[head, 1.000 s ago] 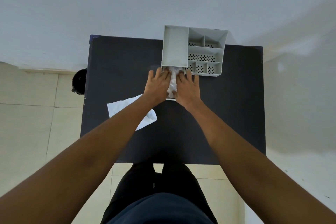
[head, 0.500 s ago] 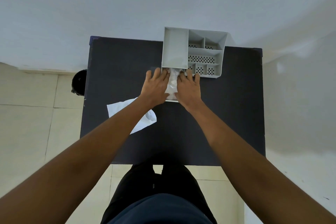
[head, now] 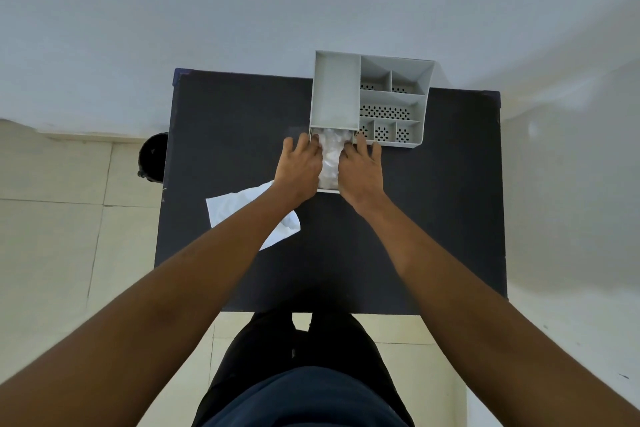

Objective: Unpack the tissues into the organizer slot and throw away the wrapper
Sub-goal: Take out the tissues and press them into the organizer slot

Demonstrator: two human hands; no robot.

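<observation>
Both hands, our left (head: 300,168) and right (head: 360,172), press flat, fingers spread, on the tissues (head: 330,156) at the organizer's (head: 335,90) near slot (wrapper (head: 239,210) lies left).

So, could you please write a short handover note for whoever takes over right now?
Left hand and right hand: both flat on the tissues, pressing from either side.
Tissues: unwrapped, partly inside the organizer front slot, near end sticking out.
Wrapper: on the black table, under the left forearm.
Done: unwrapping.
Left: seat the tissues, then bin the wrapper; a dark bin stands left of the table.
</observation>
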